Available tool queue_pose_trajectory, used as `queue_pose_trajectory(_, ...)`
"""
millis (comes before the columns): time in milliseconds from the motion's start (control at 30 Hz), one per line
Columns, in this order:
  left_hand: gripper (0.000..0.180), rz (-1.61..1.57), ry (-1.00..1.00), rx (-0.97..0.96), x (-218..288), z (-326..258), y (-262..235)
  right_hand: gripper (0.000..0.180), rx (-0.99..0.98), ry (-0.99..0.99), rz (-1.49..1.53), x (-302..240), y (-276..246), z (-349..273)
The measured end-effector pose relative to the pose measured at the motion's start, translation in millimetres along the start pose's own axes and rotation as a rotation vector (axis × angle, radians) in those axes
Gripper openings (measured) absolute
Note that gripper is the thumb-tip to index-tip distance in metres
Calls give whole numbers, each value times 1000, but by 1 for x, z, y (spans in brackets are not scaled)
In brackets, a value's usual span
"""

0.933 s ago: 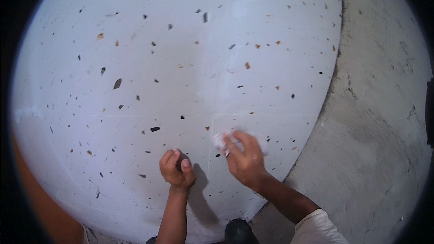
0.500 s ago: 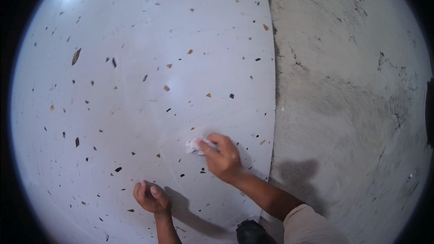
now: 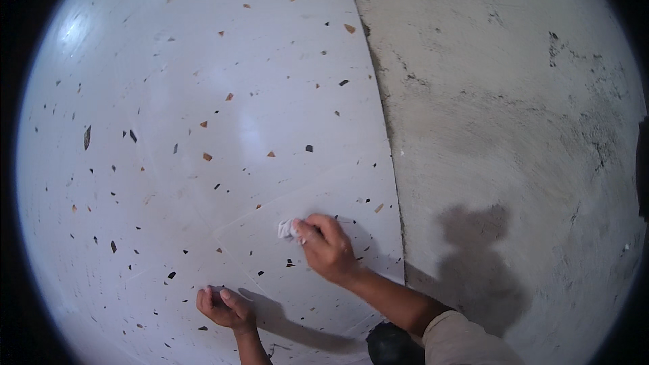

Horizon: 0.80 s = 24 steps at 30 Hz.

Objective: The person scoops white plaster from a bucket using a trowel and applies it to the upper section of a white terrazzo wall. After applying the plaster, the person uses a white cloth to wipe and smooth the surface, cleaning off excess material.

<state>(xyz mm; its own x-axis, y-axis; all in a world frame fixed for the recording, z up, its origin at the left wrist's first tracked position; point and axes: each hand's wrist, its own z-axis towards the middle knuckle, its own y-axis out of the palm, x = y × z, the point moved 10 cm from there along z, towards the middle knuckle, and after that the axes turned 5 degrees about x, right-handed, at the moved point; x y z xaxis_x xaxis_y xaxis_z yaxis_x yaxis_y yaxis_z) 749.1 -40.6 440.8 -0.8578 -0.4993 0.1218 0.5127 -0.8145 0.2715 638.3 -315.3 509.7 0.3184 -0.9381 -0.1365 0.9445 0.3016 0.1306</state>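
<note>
White wad pinched in the right hand has shifted nearer the grey concrete, reaching another patch of speckled panel; the left hand curls loosely, fingers and thumb apart.

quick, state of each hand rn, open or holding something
Left hand: partly open, loosely curled, nothing visible in it.
Right hand: closed, holding a crumpled white wad, cloth or paper.

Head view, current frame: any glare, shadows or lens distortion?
Head view: bright glare spot at upper left of the speckled white surface, softer patch lower down; head view: dark shadow on the grey surface at right; head view: corners black, border between the two surfaces curved, probably by the lens.
</note>
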Motion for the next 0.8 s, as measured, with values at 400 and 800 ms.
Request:
queue_pose_trajectory(400, 36, 9, 5, -12, -13, -5, -8, 32, 44, 4, -93, 12, -13, -8)
queue_pose_trajectory(800, 34, 49, 77, 8, 14, 13, -8, 32, -58, -554, 187, -117, 40, 116)
